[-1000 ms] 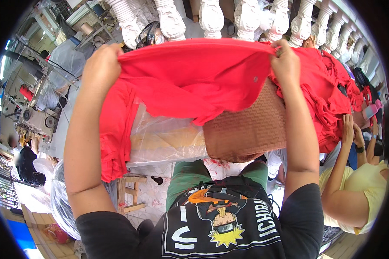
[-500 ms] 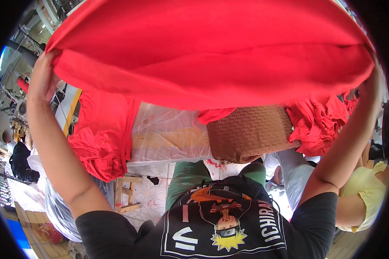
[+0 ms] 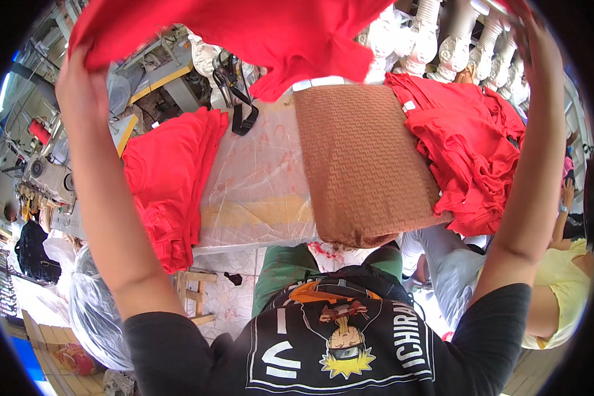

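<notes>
Holding red cloth [image 3: 244, 36] aloft beyond the brown pad [image 3: 369, 158], the left hand [image 3: 84, 86] is curled around one end; the blurred right hand's [image 3: 533, 43] grip, beyond the pad's right, cannot be told. Spreading seems underway, calling next for even tension.

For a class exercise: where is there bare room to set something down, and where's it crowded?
Plastic-covered tabletop lies bare between the left red pile and brown fabric; the fabric's top is free, up to the right red pile. Crowded: both piles, and around black straps.
</notes>
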A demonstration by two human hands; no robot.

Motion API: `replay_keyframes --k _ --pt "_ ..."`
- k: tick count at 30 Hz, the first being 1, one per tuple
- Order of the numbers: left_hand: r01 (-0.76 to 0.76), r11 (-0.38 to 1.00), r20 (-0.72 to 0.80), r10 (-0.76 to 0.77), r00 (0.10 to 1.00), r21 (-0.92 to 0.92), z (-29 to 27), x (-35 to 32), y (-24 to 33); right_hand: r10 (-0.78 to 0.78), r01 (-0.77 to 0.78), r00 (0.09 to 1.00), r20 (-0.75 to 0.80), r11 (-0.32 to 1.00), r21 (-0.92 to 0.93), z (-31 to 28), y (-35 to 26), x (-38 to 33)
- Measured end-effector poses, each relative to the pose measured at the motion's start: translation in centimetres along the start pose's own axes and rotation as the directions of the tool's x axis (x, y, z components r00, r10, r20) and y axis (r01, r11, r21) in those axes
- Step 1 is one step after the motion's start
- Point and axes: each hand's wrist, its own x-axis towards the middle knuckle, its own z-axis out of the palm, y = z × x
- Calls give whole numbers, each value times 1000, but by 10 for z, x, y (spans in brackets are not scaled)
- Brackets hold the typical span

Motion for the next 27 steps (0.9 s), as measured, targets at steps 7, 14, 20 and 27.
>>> replay_keyframes --k 7,14,20,27 --pt "233 928 -5 -242 970 290 -127 -190 -88 261 -283 927 270 958 45 -82 96 -190" --pt "-189 262 264 -288 920 946 -109 -301 -146 667 -499 515 539 744 -444 -68 135 -266" --pt "-205 770 743 -451 494 604 69 -369 -121 451 -216 680 578 877 -430 -40 123 -280" --pt "-120 825 774 -454 442 552 131 -400 -138 429 -175 722 543 872 -456 -30 96 -289"
